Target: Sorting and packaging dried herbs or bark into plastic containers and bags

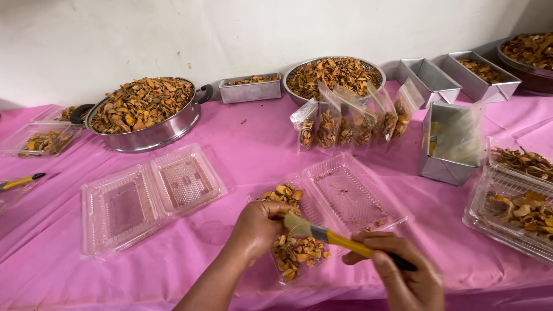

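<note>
Your left hand [260, 226] was curled shut around a few dried orange-brown slices, held over the near half of an open clear plastic clamshell tray [340, 201]. That near half held a loose heap of the same slices [296, 253], while the far half lay almost bare, with only crumbs in it. Your right hand [403, 268] was closed around the dark end of a yellow-handled brush [334, 236], its pale bristles touching the fingers of your left hand.

To the left, a second open clamshell [150, 198] lay flat on the pink tablecloth [253, 150], apart from your hands. Beyond it, a large steel pan [144, 112] stood piled with dried slices. Far from you, near the wall, a steel colander [334, 75] held more of them, and a row of small clear pouches [351, 121], each partly filled, leaned upright just in front of it. To the right of the pouches a rectangular metal tin [449, 144] lay on its side, and at the right edge another clear tray [515, 210] held more slices. A second brush [20, 181] lay at the far left edge.
</note>
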